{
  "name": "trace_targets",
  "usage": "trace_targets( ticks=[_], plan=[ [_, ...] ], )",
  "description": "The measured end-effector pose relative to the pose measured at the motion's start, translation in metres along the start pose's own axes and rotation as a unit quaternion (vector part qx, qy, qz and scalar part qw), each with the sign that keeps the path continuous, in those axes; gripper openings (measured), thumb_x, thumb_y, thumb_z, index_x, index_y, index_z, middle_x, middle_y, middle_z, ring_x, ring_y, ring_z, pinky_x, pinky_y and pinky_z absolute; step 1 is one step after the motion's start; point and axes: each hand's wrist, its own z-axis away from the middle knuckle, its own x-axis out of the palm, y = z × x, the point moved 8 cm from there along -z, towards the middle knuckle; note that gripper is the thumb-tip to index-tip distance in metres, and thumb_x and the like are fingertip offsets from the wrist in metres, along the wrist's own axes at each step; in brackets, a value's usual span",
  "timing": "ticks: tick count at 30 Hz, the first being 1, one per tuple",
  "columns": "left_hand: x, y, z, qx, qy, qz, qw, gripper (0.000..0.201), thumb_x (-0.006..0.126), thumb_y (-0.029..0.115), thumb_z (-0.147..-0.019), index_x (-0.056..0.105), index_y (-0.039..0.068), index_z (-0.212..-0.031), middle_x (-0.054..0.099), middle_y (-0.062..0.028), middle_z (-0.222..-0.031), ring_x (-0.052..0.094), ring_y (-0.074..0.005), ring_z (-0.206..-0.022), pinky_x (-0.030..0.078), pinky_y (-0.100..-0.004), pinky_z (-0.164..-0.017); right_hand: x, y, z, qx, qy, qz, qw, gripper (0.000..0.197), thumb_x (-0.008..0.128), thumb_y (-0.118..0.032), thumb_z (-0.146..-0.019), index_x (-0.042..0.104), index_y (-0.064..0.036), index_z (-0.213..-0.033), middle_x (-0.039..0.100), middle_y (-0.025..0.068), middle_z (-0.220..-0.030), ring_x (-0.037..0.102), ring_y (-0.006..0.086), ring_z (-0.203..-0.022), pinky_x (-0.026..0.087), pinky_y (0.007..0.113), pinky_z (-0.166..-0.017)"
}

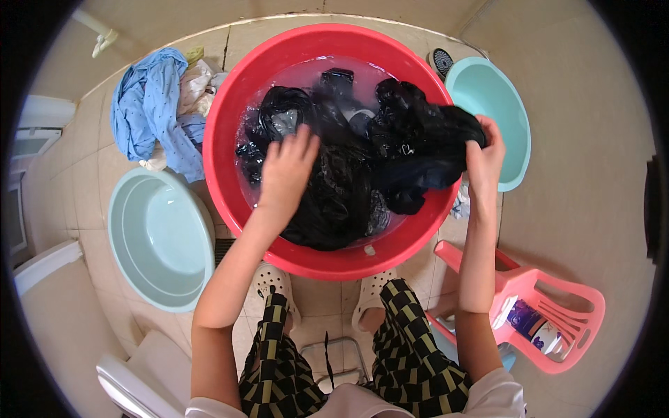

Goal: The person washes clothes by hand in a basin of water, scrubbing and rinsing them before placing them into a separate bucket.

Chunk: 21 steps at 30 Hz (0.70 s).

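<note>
Your right hand (486, 153) grasps a bunched end of the black laundry (341, 188), pinching it between thumb and fingers above the right side of the red tub (221, 139). Your left hand (289, 164) is loosely spread over the left part of the same dark heap, its fingers clenched on nothing; you cannot tell how firmly it presses. The heap lies in the middle of the tub, wet and partly sunk in cloudy water (373, 83), with the part in your right hand lifted toward the right rim.

On the far left, blue patterned clothes (143, 111) lie piled beside the tub, and nearer you on that side stands a pale teal basin (157, 230). A second teal basin (488, 90) stands at the far right. Near right, a pink plastic seat (592, 306) bears a purple-and-white package (533, 324).
</note>
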Motion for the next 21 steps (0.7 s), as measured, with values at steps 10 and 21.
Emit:
trace_targets(
  ticks=[10,21],
  plan=[
    [0.063,0.033,0.002,0.121,-0.236,0.096,0.96,0.056,0.072,0.024,-0.065,0.054,0.009,-0.116,0.059,-0.0061,-0.102,0.053,-0.0204,-0.1,0.037,-0.0334,-0.086,0.133,-0.008,0.08,-0.32,-0.283,0.336,0.839,0.063,0.068,-0.004,-0.057,0.048,0.0004,-0.117,0.049,0.0155,-0.112,0.044,0.0315,-0.109,0.036,0.042,-0.091],
    [0.021,-0.018,0.022,0.031,-0.211,0.124,0.969,0.041,0.074,0.021,-0.063,0.056,0.008,-0.098,0.063,-0.0083,-0.089,0.056,-0.0243,-0.094,0.038,-0.0373,-0.084,0.109,0.054,0.08,-0.27,-0.29,0.414,0.82,0.028,0.065,-0.007,-0.064,0.058,-0.0111,-0.091,0.059,0.0047,-0.079,0.053,0.0234,-0.084,0.037,0.035,-0.075]
  ],
)
